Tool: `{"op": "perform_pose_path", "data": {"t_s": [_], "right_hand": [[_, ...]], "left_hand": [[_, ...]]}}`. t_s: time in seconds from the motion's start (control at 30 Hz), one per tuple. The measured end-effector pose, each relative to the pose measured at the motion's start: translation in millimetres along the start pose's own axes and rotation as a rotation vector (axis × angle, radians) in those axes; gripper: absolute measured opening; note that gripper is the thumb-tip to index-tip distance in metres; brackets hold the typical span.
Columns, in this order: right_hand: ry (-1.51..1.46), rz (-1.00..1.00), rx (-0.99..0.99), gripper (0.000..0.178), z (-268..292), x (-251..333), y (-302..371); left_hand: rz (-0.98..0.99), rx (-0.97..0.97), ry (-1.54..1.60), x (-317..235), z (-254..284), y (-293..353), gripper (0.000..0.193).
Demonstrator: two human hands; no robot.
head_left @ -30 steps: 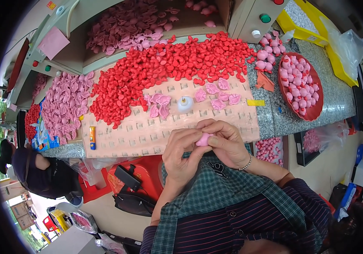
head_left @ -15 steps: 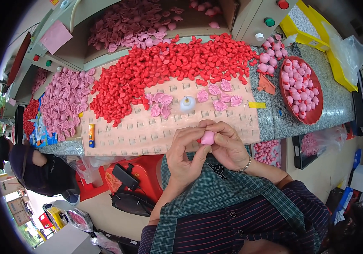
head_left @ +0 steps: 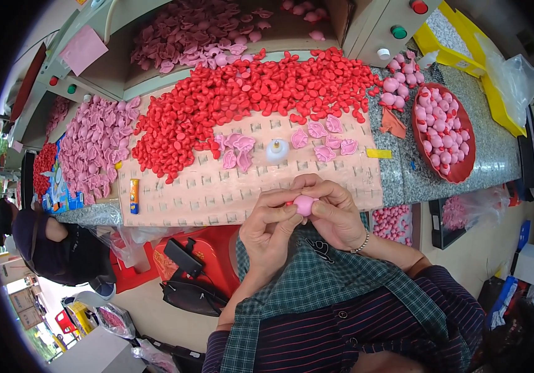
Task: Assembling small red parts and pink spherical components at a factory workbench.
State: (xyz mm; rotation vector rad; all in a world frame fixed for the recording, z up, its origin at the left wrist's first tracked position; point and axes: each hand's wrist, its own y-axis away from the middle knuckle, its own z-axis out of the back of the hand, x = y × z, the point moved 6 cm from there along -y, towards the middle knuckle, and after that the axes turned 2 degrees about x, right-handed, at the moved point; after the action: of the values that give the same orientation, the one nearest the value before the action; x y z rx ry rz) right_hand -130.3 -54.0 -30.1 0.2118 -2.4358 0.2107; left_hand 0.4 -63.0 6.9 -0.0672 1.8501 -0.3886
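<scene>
My left hand (head_left: 271,229) and my right hand (head_left: 335,214) meet in front of my chest, both pinching one small pink ball-shaped piece (head_left: 305,204) with a trace of red at its left side. They hover just over the near edge of a pale gridded mat (head_left: 217,193). On the mat lie a few flat pink petal-shaped pieces (head_left: 324,142), another small pink cluster (head_left: 237,149) and a small white bottle (head_left: 277,150). A wide heap of red pieces (head_left: 248,93) covers the mat's far side.
A red bowl (head_left: 461,171) of pink balls stands on the granite counter at right, loose pink balls (head_left: 397,87) near it. A pink heap (head_left: 96,146) lies left, more pink pieces (head_left: 186,31) on a far tray. Another person (head_left: 49,242) sits lower left. A red bin (head_left: 198,248) sits under the counter.
Both hands have stayed together on the pink piece, turning it slightly between the fingers; its rounded side now faces up more. Nothing on the mat has moved.
</scene>
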Motion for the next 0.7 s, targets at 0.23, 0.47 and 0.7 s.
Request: {"op": "perform_pose_path", "data": {"t_s": [0.23,0.47,0.7], "right_hand": [[0.039,0.031,0.018,0.023,0,0,-1],[-0.017,0.004,-0.024,0.019,0,2,-2],[-0.009,-0.029,0.017,0.022,3,-2,1]], "left_hand": [[0.061,0.006,0.141,7,2,2,0.011],[0.047,0.03,0.124,12,4,2,0.011],[0.005,0.016,0.089,11,2,2,0.013]]}}
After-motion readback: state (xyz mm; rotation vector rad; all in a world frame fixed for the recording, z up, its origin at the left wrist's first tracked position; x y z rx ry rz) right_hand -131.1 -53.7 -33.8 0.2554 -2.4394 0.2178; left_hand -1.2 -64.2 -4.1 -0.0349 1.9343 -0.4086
